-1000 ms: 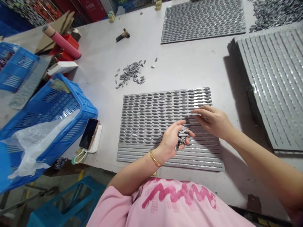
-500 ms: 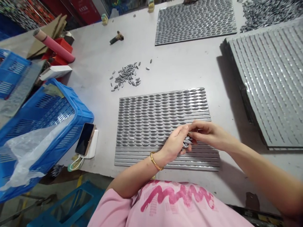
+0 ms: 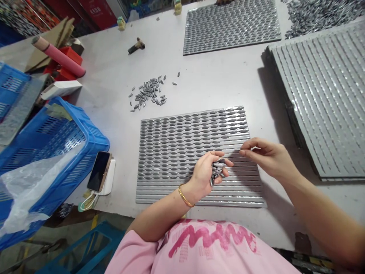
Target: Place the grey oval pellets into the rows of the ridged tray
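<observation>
A grey grooved tray (image 3: 159,182) lies in front of me, its upper rows filled with small grey oval pieces and its lower grooves bare. My left hand (image 3: 203,173) hovers over the tray's lower middle, cupped around a handful of grey oval pieces (image 3: 217,169). My right hand (image 3: 268,156) is just to the right of it, thumb and forefinger pinched together at the tray's right side; whether a piece sits between them is too small to see.
A loose pile of oval pieces (image 3: 148,93) lies beyond the tray. A blue crate (image 3: 94,129) with a plastic bag stands at the left, a phone (image 3: 98,176) beside it. Further filled trays (image 3: 230,24) and a stack of trays (image 3: 322,95) are at the back and right.
My right hand went from the tray's right side to my left hand's pile, then drew back to the right with fingers pinched. My left hand stayed cupped over the tray.
</observation>
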A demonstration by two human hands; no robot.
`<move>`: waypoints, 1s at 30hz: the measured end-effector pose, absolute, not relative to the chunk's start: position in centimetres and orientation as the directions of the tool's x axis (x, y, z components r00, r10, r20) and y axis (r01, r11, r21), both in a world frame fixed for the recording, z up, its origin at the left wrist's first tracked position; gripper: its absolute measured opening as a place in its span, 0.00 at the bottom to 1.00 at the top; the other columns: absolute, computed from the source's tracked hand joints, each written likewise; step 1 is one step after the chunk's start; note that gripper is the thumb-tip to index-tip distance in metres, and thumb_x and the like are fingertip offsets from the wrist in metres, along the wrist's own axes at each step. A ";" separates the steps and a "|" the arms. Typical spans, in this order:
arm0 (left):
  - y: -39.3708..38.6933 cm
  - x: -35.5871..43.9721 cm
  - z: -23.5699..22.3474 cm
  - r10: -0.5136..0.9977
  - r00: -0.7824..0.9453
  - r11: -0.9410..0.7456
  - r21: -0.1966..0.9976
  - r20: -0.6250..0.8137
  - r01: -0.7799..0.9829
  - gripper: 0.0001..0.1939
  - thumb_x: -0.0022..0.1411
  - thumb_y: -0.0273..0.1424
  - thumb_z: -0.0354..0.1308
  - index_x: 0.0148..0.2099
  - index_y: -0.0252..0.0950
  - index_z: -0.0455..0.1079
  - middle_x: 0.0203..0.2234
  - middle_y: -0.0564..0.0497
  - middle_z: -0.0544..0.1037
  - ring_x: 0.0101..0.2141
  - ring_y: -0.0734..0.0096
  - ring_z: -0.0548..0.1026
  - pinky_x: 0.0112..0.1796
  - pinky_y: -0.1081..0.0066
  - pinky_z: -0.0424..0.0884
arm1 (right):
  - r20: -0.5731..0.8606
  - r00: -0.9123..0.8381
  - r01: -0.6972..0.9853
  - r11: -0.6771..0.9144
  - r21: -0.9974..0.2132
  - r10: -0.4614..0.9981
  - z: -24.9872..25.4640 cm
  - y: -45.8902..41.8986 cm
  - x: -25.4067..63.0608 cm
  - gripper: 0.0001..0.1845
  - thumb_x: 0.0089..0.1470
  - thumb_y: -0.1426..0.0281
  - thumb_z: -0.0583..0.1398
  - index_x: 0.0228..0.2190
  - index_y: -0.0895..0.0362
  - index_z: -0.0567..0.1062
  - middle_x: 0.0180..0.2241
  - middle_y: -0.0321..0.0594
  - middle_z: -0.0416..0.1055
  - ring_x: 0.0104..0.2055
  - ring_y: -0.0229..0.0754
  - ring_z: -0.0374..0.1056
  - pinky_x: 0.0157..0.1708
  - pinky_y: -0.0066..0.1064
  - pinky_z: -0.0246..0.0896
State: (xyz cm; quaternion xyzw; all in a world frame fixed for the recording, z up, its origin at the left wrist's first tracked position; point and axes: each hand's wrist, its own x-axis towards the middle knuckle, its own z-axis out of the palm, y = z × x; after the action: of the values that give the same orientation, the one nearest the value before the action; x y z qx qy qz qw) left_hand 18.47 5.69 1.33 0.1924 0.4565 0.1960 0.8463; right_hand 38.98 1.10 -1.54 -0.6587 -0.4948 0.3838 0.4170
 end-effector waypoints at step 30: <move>5.5 18.3 1.4 0.490 0.563 0.846 0.519 -0.665 -0.122 0.17 0.64 0.41 0.56 0.48 0.34 0.72 0.33 0.47 0.77 0.22 0.78 0.71 0.15 0.80 0.52 | 0.225 0.018 0.839 0.107 -0.533 0.974 -2.6 4.2 39.3 0.13 0.64 0.63 0.55 0.42 0.52 0.79 0.39 0.44 0.75 0.36 0.43 0.70 0.29 0.33 0.60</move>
State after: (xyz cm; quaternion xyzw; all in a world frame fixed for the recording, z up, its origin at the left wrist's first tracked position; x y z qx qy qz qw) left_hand 18.31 5.51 1.40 0.2128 0.4318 0.1783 0.8582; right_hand 39.33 4.20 -2.64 -0.6570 -0.6901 0.1210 0.2782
